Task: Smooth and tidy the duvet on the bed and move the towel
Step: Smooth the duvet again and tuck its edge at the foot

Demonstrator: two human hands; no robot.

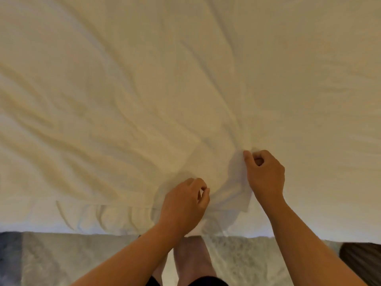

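Plainly, both hands, left hand point(183, 201) and right hand point(262, 174), pinch unmarked duvet point(144, 89).

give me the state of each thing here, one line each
duvet: spread over the bed, wrinkled, creases fanning out from the bunched near edge
left hand: fingers curled, pinching the duvet at its near edge
right hand: fingers curled, gripping a bunched fold of the duvet
floor: in view below the bed edge

Both hands sit on the duvet point(144, 89) near its front edge, left hand point(183, 205) nearer, right hand point(263, 174) behind.
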